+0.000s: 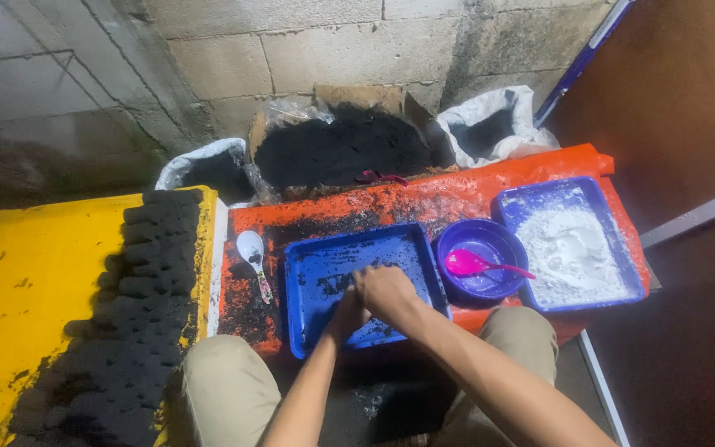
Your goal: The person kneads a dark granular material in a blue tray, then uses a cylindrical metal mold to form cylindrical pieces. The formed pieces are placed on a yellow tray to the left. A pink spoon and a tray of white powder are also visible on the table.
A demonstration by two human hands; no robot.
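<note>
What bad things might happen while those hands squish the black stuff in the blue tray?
The hands press together over the blue tray, so black powder may spill onto the orange sheet, already dirty. The purple bowl with its pink spoon sits right beside the tray; an elbow might knock it. Black dust might also reach the white powder.

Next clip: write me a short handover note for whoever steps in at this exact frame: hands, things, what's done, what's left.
Left hand and right hand are pressed together over the blue tray, closed on something I cannot make out. The tray holds only scattered black crumbs. Rows of black pressed lumps lie on the yellow surface. Black powder pile sits behind, white powder tray and purple bowl with pink spoon to the right. Lump count unfinished; powder remains.
</note>
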